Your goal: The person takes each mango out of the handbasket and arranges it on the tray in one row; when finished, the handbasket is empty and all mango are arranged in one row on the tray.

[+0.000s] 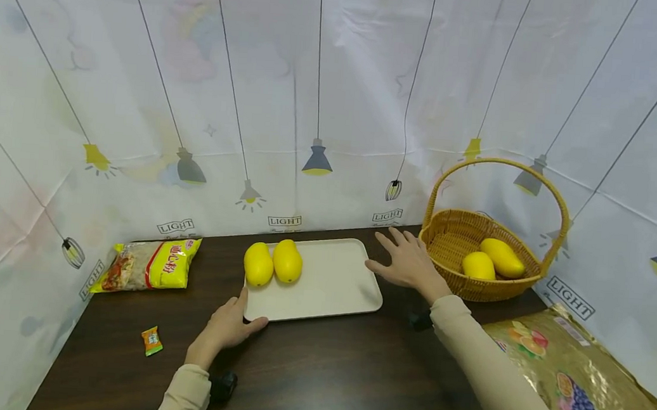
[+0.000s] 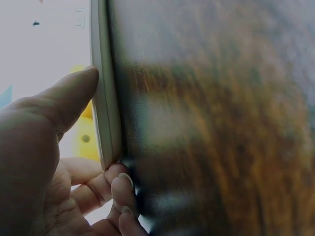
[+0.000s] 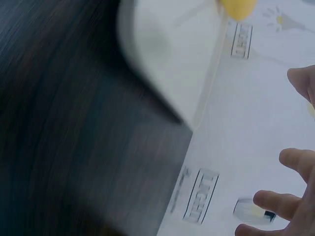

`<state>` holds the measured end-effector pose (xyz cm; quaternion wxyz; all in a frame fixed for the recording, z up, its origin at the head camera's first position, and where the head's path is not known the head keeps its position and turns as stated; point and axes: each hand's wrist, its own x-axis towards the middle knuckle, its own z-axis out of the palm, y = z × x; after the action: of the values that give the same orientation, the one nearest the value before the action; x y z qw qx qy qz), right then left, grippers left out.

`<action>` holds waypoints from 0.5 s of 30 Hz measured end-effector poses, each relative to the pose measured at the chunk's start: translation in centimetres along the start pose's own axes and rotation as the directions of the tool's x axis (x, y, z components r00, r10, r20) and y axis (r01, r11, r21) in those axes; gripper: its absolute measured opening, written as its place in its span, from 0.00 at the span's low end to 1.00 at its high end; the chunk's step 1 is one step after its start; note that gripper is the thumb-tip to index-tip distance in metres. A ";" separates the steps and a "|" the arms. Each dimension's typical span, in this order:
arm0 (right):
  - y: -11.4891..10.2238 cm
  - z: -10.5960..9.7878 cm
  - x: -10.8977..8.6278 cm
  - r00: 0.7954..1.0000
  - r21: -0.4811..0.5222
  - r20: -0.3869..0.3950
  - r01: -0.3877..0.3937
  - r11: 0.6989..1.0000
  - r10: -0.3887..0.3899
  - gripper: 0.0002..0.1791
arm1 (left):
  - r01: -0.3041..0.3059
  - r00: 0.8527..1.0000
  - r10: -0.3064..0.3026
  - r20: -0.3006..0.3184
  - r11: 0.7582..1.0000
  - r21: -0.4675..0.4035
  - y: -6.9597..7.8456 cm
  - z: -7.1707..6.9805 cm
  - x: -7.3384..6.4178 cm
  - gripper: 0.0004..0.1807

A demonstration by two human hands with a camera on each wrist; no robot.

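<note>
Tray (image 1: 337,279) touching left hand (image 1: 227,325), just beside right hand (image 1: 407,261).

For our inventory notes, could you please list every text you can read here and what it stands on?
"LIGHT": repeated on the wall cloth; small script beneath is unreadable.
"心粉": red, on the yellow food packet; the preceding character is unclear.
Too small or blurred: print on the wrapped candy and the pale label of the gold fruit-print bag.

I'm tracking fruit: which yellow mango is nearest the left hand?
The leftmost mango, on the tray just beyond the left hand; its neighbour lies farther right, and the other two mangoes are in the basket.
</note>
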<state>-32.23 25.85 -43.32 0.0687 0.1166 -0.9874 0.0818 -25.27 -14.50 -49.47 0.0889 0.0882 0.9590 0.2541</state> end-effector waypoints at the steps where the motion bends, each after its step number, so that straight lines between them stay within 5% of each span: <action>1: 0.6 -0.1 -0.2 1.000 -0.002 0.007 -0.009 1.000 0.009 0.47 | 0.001 1.000 -0.001 0.001 1.000 -0.001 0.0 0.0 0.0 0.53; 15: 7.4 -3.2 -3.1 0.991 0.002 0.034 -0.132 0.991 0.132 0.51 | 0.020 1.000 -0.019 0.017 1.000 -0.013 -0.1 -0.2 0.2 0.54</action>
<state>-30.66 34.21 -41.79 0.0461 0.0525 -0.9938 0.0863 -25.49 -14.66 -49.36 0.1003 0.0804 0.9573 0.2589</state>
